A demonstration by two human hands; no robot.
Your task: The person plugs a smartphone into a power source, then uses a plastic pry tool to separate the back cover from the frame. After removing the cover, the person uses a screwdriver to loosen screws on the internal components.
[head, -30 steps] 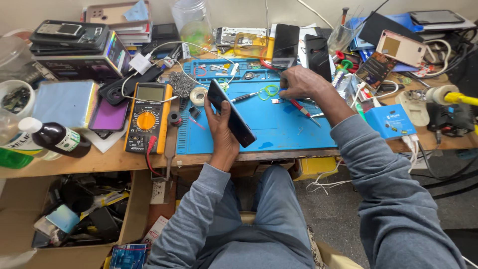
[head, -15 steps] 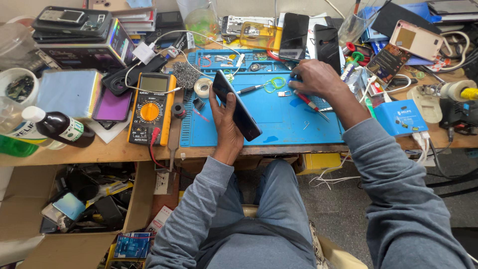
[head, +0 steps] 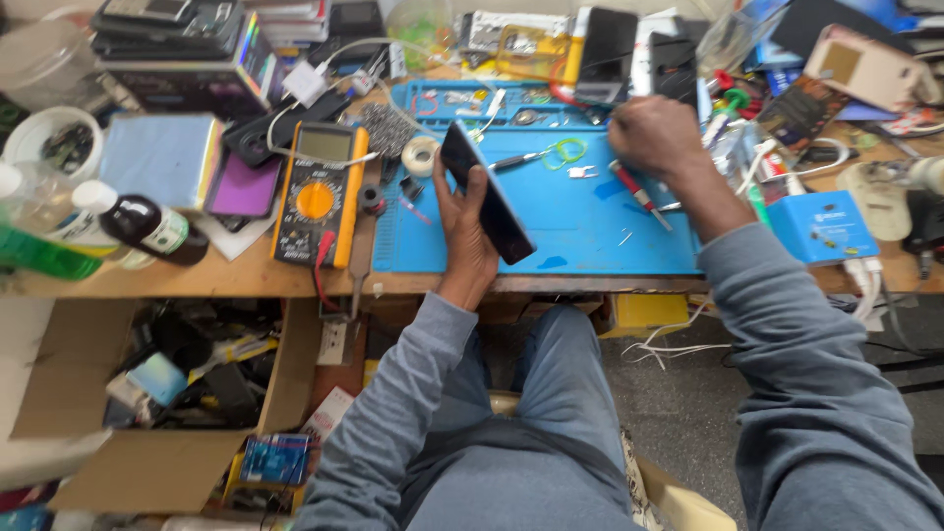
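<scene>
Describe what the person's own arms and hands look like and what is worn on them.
Both arms are covered by long grey-blue sleeves of soft knit fabric, creased at the elbows and ending at the wrists. The left hand and right hand are bare: no gloves, and no rings or watch visible. The left sleeve looks slimmer in view than the right sleeve.

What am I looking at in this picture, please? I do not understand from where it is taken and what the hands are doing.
A camera worn on the person's head looks down at their own lap and a cluttered workbench. The left hand holds a dark phone, tilted above a blue work mat. The right hand reaches to the mat's far edge, among small tools; a red-handled screwdriver lies just beside it. Left of the mat lies a yellow multimeter, then a dark bottle. A cardboard box of parts sits on the floor.
</scene>
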